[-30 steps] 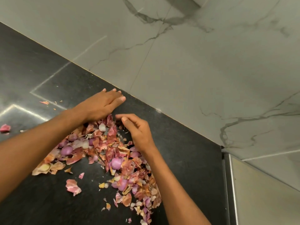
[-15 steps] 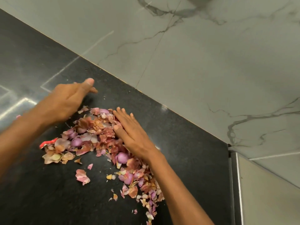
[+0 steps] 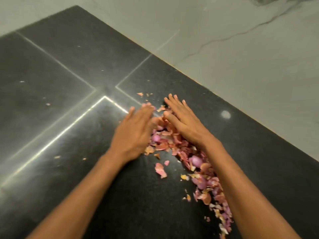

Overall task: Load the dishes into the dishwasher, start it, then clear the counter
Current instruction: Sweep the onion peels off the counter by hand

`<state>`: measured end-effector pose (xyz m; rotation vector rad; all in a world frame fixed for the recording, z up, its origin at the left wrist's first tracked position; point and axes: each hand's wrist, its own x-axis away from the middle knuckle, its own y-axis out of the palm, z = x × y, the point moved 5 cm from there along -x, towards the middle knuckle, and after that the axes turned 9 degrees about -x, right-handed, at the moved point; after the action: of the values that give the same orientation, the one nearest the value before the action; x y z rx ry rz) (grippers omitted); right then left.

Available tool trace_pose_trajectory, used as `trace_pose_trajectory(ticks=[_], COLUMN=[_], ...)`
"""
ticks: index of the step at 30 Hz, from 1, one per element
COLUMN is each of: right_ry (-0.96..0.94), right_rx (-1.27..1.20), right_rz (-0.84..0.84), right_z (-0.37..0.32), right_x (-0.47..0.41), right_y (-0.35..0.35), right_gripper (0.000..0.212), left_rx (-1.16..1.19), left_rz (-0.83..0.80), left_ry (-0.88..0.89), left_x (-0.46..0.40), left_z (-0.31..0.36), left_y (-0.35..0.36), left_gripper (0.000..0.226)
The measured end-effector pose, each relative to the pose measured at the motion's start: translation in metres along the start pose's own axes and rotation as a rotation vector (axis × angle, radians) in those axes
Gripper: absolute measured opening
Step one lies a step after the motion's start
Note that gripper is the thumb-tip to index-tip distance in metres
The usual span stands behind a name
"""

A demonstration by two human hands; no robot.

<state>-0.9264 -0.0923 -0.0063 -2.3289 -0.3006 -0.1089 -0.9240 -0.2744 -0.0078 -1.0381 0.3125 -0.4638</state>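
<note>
A heap of pink and orange onion peels (image 3: 172,144) with a few small purple onions lies on the black stone counter (image 3: 60,75). My left hand (image 3: 134,131) lies flat with straight fingers against the heap's left side, slightly blurred. My right hand (image 3: 184,121) rests flat on the heap's right side, fingers straight and pointing away from me. A trail of peels (image 3: 212,192) runs down along my right forearm toward the lower right. Loose single peels (image 3: 160,169) lie between my arms.
A marbled white wall (image 3: 241,57) rises along the counter's far right edge. Tiny peel scraps (image 3: 57,156) dot the counter to the left. Bright reflected lines cross the dark surface.
The view has swung left and down. My left hand came in from the far left to the heap's side. My right hand slid forward over the peels, and the heap is tighter between both hands.
</note>
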Motion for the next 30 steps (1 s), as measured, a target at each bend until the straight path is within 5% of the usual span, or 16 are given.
trace_pose_trajectory(ticks=[5, 13, 17, 24, 27, 30], right_ry=[-0.011, 0.055, 0.083, -0.131, -0.021, 0.005], right_rx=[-0.251, -0.467, -0.196, -0.136, -0.215, -0.308], right_rz=[-0.107, 0.138, -0.038, -0.166, -0.088, 0.105], right_z=[-0.02, -0.013, -0.007, -0.02, -0.021, -0.02], right_x=[0.035, 0.056, 0.02, 0.059, 0.096, 0.141], right_y=[0.01, -0.032, -0.007, 0.017, -0.012, -0.047], right_gripper=[0.053, 0.042, 0.061, 0.051, 0.043, 0.035], left_rx=[0.626, 0.066, -0.182, 0.174, 0.481, 0.546], left_rz=[0.087, 0.016, -0.028, 0.067, -0.003, 0.09], left_ry=[-0.035, 0.015, -0.024, -0.027, -0.04, -0.043], left_x=[0.021, -0.054, -0.07, 0.011, 0.044, 0.057], left_z=[0.032, -0.035, -0.035, 0.041, 0.078, 0.098], left_y=[-0.018, -0.036, -0.01, 0.008, 0.007, -0.007], left_gripper=[0.041, 0.06, 0.086, 0.063, 0.055, 0.052])
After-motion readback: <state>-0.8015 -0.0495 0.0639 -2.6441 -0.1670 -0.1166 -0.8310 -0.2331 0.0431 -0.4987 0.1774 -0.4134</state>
